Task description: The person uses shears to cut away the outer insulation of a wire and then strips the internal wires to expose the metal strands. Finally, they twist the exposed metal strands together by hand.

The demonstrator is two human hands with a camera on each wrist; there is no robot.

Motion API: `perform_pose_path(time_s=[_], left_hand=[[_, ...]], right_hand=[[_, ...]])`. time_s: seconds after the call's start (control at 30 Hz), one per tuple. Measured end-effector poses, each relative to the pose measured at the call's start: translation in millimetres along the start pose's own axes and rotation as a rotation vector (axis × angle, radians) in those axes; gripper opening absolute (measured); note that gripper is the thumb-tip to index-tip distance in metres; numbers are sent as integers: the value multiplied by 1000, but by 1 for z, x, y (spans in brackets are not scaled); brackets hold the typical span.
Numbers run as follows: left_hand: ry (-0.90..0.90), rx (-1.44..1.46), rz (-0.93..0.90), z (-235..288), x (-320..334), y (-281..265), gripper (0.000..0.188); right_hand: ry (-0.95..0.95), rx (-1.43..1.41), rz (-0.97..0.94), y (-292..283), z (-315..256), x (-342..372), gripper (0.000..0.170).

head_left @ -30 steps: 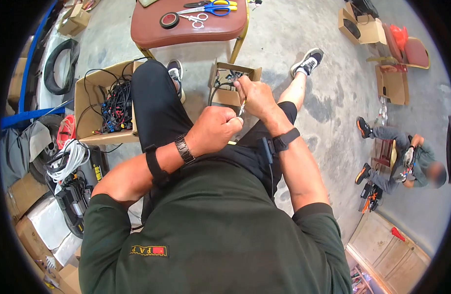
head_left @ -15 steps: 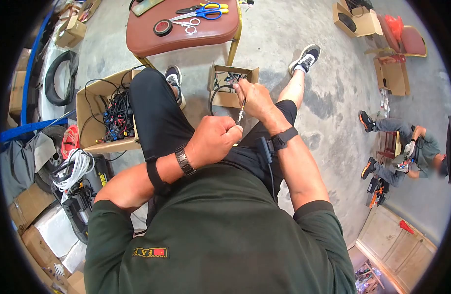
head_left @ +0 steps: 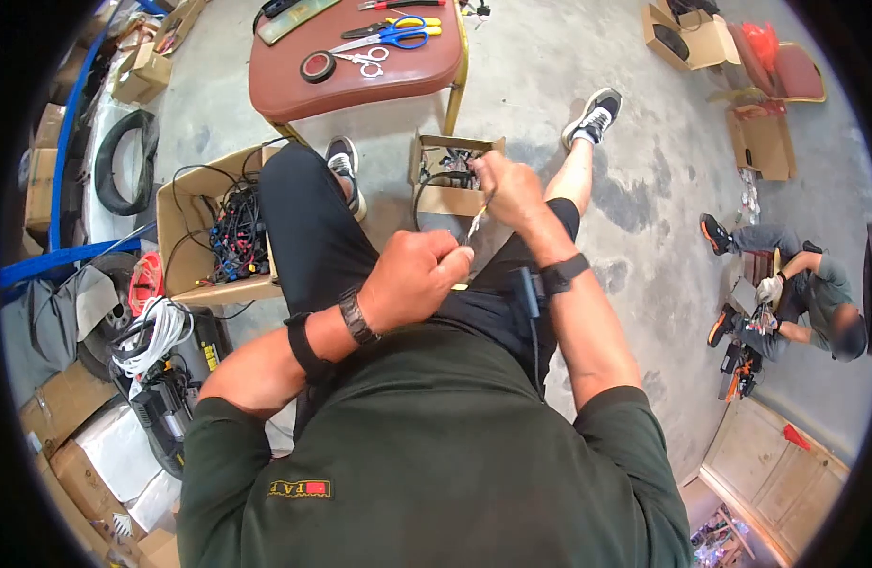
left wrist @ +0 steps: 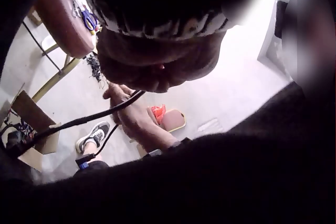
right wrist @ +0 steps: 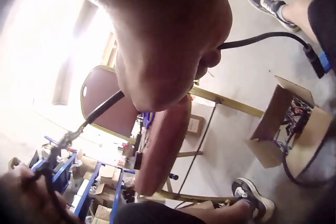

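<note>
A cable [head_left: 475, 224] is held in the air above the person's lap, stretched between the two hands; its far part is pinched by the curled fingers of the right hand [head_left: 514, 194], and its near part is gripped by the left hand [head_left: 419, 273], by which the end is hidden; neither hand is released. Between them a pale, rough section [right wrist: 65, 140] is seen, which seems to be bare twisted strands; for good work here, it is judged, the cable should be held firmly on both sides of it, only light tension should be given, and the strands should be turned always in one direction, so that no loose end is left standing out; hard pulling should be avoided, because the twist could be opened. The long axis is slanted in the head view, from lower left to upper right; the far part is pointed away from the body, and the small cardboard box [head_left: 450, 201] is passed on its left.
</note>
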State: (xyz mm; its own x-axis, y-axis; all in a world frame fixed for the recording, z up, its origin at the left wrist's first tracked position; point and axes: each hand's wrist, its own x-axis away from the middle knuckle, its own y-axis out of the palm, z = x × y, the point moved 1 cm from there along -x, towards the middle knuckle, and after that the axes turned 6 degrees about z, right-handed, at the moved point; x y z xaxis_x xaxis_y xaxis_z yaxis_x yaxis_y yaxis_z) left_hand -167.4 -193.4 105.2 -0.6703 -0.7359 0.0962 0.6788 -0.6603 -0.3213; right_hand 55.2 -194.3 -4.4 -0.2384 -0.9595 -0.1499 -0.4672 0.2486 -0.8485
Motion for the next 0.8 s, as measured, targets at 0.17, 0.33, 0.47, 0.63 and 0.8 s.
perform_pose_path(time_s=[0.17,0.33,0.47,0.63,0.8], left_hand=[[-7,-22,72,-14,-11,-15,25],[33,6,205,-24,-18,-29,15],[-127,349,193,-33,-26,-41,15],[-227,493,206,-47,-40,-63,22],[-414,707,324,-71,-34,-60,50]], right_hand=[[116,-246,79,-48,-13,-4,19],[126,-392,70,-77,-38,-4,15],[117,-536,-31,-73,-39,3,14],[61,-681,-185,-73,-53,21,21],[267,-828,-133,-60,-69,27,18]])
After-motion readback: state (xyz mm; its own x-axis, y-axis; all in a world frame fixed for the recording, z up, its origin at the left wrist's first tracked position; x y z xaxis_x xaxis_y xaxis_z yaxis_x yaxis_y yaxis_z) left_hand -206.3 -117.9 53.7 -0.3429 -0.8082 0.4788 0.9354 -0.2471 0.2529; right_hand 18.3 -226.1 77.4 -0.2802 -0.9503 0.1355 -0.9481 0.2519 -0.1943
